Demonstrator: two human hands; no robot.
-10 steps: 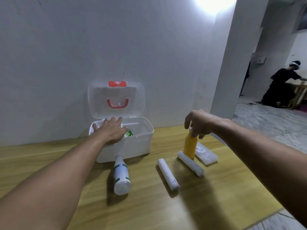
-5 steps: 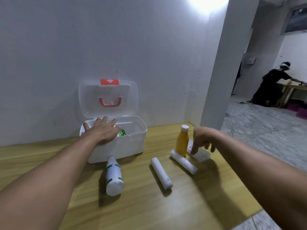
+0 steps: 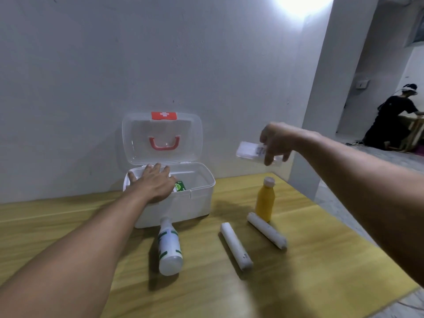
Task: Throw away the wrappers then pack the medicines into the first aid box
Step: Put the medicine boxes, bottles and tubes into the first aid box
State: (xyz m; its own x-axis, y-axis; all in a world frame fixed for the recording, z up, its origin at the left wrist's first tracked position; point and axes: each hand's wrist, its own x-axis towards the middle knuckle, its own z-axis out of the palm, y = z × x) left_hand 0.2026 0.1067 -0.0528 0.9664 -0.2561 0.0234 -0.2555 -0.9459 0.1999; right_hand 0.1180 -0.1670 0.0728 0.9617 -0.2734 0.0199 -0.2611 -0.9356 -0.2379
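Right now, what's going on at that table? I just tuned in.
A person is packing a white first aid box, which stands open on the wooden table against the wall. The left hand rests flat on the box's front rim, over a green packet inside. The right hand holds a small clear flat case in the air, to the right of the box. Not yet packed: an upright orange bottle, two white tubes and a white bottle with green markings, all three lying down.

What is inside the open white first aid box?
Inside the first aid box a green packet shows beside the left hand, which rests over the near rim. The right half looks bare. Whatever lies under the hand or behind the front wall is hidden.
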